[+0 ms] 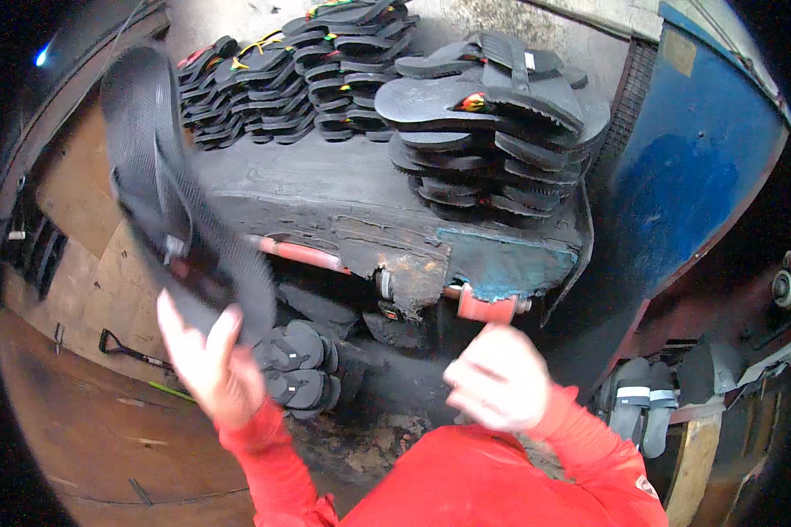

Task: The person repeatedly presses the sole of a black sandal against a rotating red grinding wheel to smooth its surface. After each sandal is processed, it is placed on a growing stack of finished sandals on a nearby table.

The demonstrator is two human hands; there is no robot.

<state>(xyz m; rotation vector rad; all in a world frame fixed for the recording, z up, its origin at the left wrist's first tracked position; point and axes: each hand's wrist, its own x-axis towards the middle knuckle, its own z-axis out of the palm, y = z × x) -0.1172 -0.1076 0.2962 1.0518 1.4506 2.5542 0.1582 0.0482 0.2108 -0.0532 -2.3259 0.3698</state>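
Observation:
My left hand (pixel 204 360) is raised at the lower left and grips the heel end of a black flip-flop (pixel 163 189), which stands up and leans to the left, blurred. My right hand (pixel 499 378) hovers in front of my red-sleeved chest, fingers loosely curled, holding nothing that I can see. Both hands are in front of a worn black workbench (pixel 325 202). On it stands a stack of black flip-flops (pixel 492 123) at the right and lower rows of flip-flops (pixel 299 70) at the back.
A red bar (pixel 303 255) runs along the bench front. More black sandals (pixel 294 369) lie under the bench, and a pair with white straps (pixel 642 404) stands at the right. A blue machine housing (pixel 685 176) rises on the right. Wooden boards and a black-handled tool (pixel 127 351) are at left.

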